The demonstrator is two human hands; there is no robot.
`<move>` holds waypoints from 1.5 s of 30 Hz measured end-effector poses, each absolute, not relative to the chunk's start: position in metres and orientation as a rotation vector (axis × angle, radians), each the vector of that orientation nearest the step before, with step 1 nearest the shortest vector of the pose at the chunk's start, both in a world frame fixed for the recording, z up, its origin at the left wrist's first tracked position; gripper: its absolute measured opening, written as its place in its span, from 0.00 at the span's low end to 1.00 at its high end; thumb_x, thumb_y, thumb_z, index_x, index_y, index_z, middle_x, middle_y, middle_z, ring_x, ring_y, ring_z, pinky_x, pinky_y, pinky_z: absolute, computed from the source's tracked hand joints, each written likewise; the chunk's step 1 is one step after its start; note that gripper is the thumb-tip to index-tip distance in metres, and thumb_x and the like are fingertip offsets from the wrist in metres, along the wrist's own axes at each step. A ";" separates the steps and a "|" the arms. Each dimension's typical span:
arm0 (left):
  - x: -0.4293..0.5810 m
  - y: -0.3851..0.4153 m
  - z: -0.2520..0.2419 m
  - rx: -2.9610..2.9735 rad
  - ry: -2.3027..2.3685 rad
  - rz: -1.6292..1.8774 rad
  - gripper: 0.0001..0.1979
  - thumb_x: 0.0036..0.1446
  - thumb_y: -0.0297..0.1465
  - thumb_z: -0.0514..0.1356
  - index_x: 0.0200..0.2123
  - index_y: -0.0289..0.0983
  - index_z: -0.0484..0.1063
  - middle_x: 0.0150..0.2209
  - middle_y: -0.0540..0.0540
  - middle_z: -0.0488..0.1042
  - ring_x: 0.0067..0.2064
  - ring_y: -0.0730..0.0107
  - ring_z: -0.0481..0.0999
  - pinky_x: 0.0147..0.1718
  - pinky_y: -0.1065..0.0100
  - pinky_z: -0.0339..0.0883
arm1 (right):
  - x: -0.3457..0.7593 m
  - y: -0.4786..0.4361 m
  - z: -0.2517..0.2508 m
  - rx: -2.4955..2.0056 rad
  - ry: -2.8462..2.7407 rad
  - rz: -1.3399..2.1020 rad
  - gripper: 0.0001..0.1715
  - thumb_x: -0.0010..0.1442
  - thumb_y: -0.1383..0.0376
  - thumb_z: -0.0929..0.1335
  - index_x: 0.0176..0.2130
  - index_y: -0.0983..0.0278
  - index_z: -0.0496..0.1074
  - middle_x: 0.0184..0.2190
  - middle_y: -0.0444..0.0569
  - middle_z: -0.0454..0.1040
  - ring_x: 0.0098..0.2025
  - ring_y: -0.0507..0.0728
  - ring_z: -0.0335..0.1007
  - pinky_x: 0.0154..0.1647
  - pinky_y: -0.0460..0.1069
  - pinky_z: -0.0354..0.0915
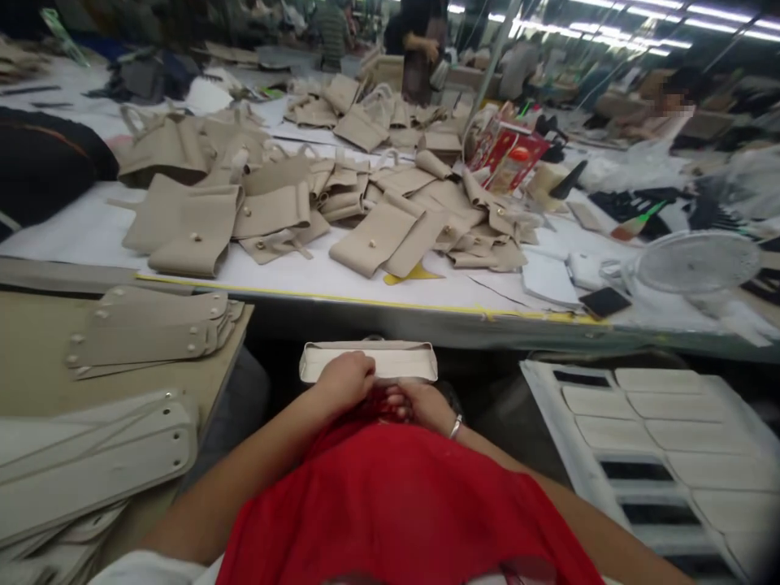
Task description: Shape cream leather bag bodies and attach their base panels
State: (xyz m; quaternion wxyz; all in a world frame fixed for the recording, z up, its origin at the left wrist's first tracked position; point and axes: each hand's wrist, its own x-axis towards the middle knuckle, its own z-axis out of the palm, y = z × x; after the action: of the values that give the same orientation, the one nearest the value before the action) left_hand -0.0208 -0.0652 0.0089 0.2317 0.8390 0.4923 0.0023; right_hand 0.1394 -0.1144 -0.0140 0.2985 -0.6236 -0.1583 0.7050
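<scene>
from where i watch, the big white surface [292, 286] has messy piles of tan flap pouches [371, 244] on it. a red box [509, 150] stands at the back, and a clear round lid [698, 260] lies on the right. behind, i see long bright lights [639, 12] and people in a busy room. by my left side, a brown surface [36, 325] has tan straps [149, 329] with studs. by my right side, a tray [536, 390] holds cream panels [658, 405].

the pale box-shaped piece [405, 363] is in front of my tummy, just below the white surface's edge. my left hand [346, 380] covers part of it, fingers bent close together. my right hand [426, 405] is at its near edge, fingers curled. i can't tell if either hand is pinching it.

the red cloth hides what is under my hands. the far people are blurry, and the brown surface is cut off.
</scene>
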 end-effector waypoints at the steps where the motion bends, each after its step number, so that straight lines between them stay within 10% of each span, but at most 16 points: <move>1: -0.020 -0.065 0.010 2.316 1.357 0.003 0.10 0.55 0.31 0.51 0.31 0.37 0.71 0.34 0.44 0.72 0.36 0.66 0.70 0.34 0.68 0.60 | 0.138 -0.115 -0.013 -1.652 -0.395 1.869 0.17 0.63 0.64 0.57 0.29 0.70 0.67 0.16 0.43 0.68 0.12 0.45 0.57 0.14 0.41 0.53; 20: -0.028 -0.068 0.015 2.373 1.552 -0.003 0.16 0.52 0.35 0.56 0.44 0.36 0.64 0.34 0.44 0.73 0.36 0.61 0.72 0.33 0.66 0.62 | 0.114 -0.108 -0.027 -1.600 -0.546 1.903 0.21 0.64 0.64 0.56 0.27 0.70 0.68 0.17 0.46 0.70 0.12 0.46 0.59 0.12 0.41 0.55; 26: -0.063 -0.066 0.011 2.411 1.422 0.021 0.08 0.55 0.33 0.53 0.30 0.38 0.70 0.32 0.46 0.72 0.36 0.65 0.70 0.35 0.67 0.60 | 0.103 -0.105 -0.014 -1.671 -0.496 1.929 0.21 0.65 0.65 0.56 0.26 0.70 0.67 0.16 0.45 0.70 0.11 0.46 0.59 0.12 0.41 0.55; 45: -0.094 -0.070 0.014 2.384 1.575 -0.010 0.11 0.55 0.36 0.54 0.30 0.40 0.74 0.34 0.46 0.72 0.38 0.63 0.68 0.35 0.64 0.56 | 0.067 -0.096 -0.014 -1.697 -0.689 2.033 0.24 0.64 0.65 0.55 0.23 0.69 0.68 0.15 0.47 0.69 0.13 0.48 0.61 0.17 0.43 0.58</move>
State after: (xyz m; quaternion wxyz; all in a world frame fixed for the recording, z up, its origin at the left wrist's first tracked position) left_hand -0.0941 -0.0700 0.0136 0.1418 0.8259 0.5456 -0.0035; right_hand 0.0668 -0.0963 -0.0139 0.2013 -0.6073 -0.2466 0.7279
